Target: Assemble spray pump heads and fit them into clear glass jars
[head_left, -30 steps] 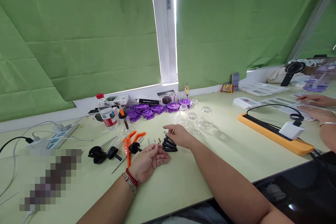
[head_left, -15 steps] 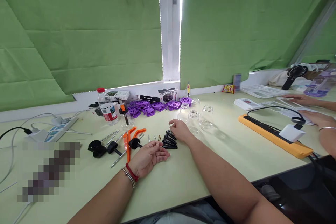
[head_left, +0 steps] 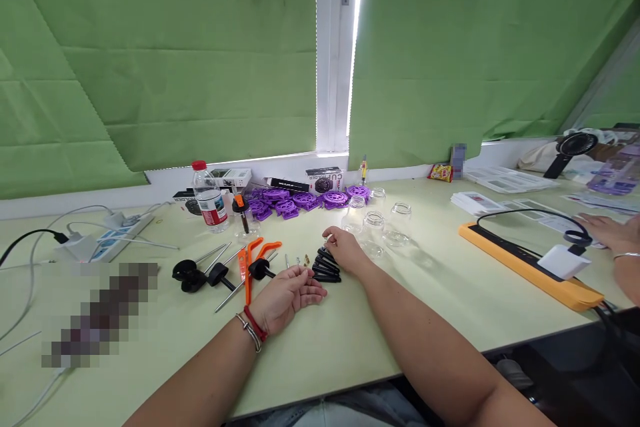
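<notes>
My left hand (head_left: 287, 297) rests on the table, side-on. Its thumb and forefinger meet in a pinch and the other fingers curl loosely; anything between the tips is too small to make out. Just to its right, black slim rod-like pieces (head_left: 326, 267) lie fanned in a row. My right hand (head_left: 349, 251) reaches over their far end with fingertips drawn together, where tiny metallic bits show; what it pinches is hidden. Small brass-coloured pieces (head_left: 307, 259) lie between the hands. Left of them are orange plastic parts (head_left: 249, 270) and black knobs with metal rods (head_left: 219, 274).
Purple plastic parts (head_left: 305, 200) line the back, near a red-capped bottle (head_left: 210, 201). Several clear glass jars (head_left: 373, 233) stand beyond my right hand. An orange power strip (head_left: 530, 267) lies right, near another person's hand (head_left: 607, 232). A white power strip (head_left: 120, 240) is left.
The whole view has shifted slightly to the left. My hands stay nearly in place. At the right, the other person's hands have moved away from the white sheets, with less of them in view.
</notes>
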Motion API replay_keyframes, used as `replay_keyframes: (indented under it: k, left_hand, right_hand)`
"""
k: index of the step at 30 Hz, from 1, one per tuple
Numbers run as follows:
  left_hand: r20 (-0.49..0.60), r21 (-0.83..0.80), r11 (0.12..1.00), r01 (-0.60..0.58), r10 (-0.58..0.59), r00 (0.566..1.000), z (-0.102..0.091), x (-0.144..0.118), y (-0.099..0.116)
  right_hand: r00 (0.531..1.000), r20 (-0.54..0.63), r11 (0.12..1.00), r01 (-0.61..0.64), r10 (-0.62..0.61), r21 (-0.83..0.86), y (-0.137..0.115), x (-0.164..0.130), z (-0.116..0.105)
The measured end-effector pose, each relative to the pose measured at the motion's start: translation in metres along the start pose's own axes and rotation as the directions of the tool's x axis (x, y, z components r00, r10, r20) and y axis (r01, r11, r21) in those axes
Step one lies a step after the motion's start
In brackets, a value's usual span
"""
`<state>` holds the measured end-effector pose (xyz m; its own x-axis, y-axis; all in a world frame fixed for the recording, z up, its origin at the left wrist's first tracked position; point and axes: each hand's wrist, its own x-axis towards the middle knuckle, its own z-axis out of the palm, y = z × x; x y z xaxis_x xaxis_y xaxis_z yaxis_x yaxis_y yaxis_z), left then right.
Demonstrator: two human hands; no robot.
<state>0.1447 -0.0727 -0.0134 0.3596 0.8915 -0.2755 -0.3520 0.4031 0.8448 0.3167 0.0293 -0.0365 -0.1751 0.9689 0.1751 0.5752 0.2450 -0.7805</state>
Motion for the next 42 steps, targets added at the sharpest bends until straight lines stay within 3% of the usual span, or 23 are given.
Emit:
replay_keyframes:
  k: [8, 12, 18, 26, 42]
  left_hand:
    - [0.005, 0.006, 1.000, -0.011, 0.011, 1.000, -0.002, 0.001, -0.001]
    - [0.023, 0.023, 1.000, -0.005, 0.004, 1.000, -0.001, 0.000, 0.000]
    - [0.039, 0.027, 1.000, -0.007, 0.005, 0.999, -0.002, -0.001, -0.001]
    - [0.071, 0.045, 0.999, -0.012, 0.009, 0.997, 0.000, -0.002, -0.001]
    - [0.076, 0.150, 0.989, -0.012, 0.001, 0.997, 0.004, 0.004, -0.002]
  right_hand:
    - [0.998, -0.033, 0.998, 0.059, -0.061, -0.034, -0.010, -0.007, -0.011]
    - [0.986, -0.118, 0.966, 0.084, -0.115, -0.245, -0.020, -0.011, -0.016]
    - [0.991, -0.063, 0.785, -0.135, 0.122, -0.605, -0.032, -0.015, -0.011]
    - [0.983, -0.029, 0.760, -0.158, 0.180, -0.630, -0.029, -0.018, -0.010]
    - [0.989, 0.008, 0.771, -0.112, 0.150, -0.626, -0.018, -0.012, -0.010]
